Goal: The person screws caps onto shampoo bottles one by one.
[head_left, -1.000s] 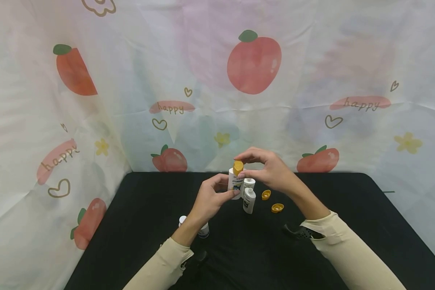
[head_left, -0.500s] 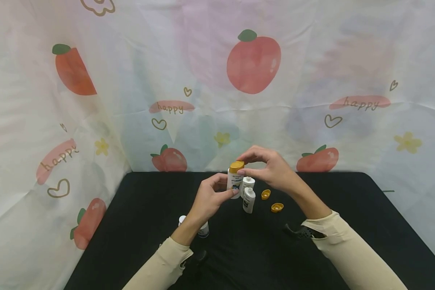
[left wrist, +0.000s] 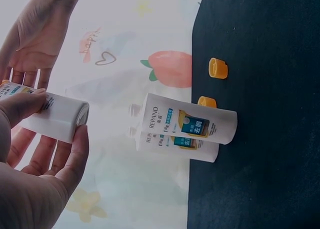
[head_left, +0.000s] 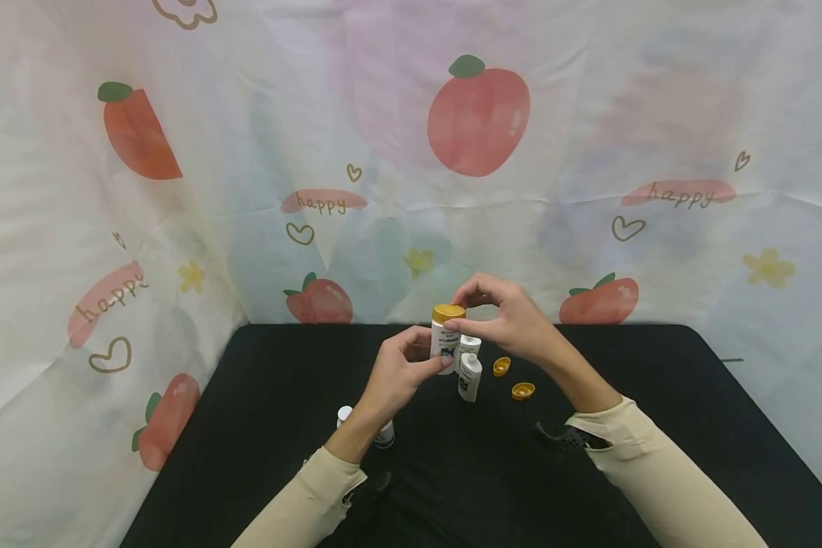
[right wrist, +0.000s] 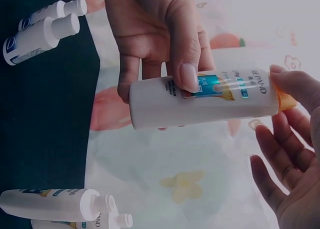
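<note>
My left hand [head_left: 399, 371] grips the lower body of a white, labelled shampoo bottle [right wrist: 230, 96], holding it off the table. At its top sits a gold-orange cap [head_left: 448, 313], pinched between the thumb and fingers of my right hand [head_left: 510, 323]. The right wrist view shows the cap against the bottle's shoulder, partly covered by the right thumb and fingers. Just behind the held bottle stand two matching white bottles without caps, the nearer one [left wrist: 190, 119] partly covering the other [left wrist: 165, 141] in the left wrist view.
Two loose gold caps [head_left: 501, 366] [head_left: 523, 391] lie on the black table [head_left: 589, 487] right of the uncapped bottles. Near my left forearm stand two smaller white-capped bottles [right wrist: 35, 41] [right wrist: 50, 11]. A printed cloth [head_left: 383, 114] hangs behind the table.
The gold cap has turned at the bottle's top, from its narrow side to its broad side. My right fingers have shifted slightly with it; my left hand holds almost still.
</note>
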The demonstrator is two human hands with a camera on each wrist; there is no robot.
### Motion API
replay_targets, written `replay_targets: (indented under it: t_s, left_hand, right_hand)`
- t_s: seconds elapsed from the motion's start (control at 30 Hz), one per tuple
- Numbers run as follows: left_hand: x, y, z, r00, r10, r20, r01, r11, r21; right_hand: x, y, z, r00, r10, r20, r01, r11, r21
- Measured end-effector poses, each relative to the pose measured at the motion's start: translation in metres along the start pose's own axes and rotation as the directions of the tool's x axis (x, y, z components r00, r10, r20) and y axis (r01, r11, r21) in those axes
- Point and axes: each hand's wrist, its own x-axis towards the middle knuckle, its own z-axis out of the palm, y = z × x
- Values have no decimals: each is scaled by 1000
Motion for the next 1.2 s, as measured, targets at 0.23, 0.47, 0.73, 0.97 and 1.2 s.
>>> replay_targets:
  t_s: [0.23, 0.47, 0.73, 0.97, 1.2]
  left_hand:
    - [5, -20, 0, 1000, 3, -1, -3, 1000, 6]
    - [4, -21, -4, 999, 15, 36, -15, 1000, -6]
    - [2, -19, -6, 992, 68, 109, -64, 997, -35]
    - [2, -19, -6, 975, 99, 197, -89, 994, -60]
    - [1, -18, -5, 965, 118, 233, -105, 992, -65]
  right_hand:
    - [0, 1, 0, 1000, 8, 14, -9, 1000, 20]
    - [0, 6, -11, 993, -36, 115, 15, 983, 182]
    - [2, 20, -18, 954, -114, 277, -16, 904, 427]
    - [3, 28, -17, 907, -204, 369, -43, 826, 563]
    - [1, 29, -17, 898, -207, 387, -47, 831, 554]
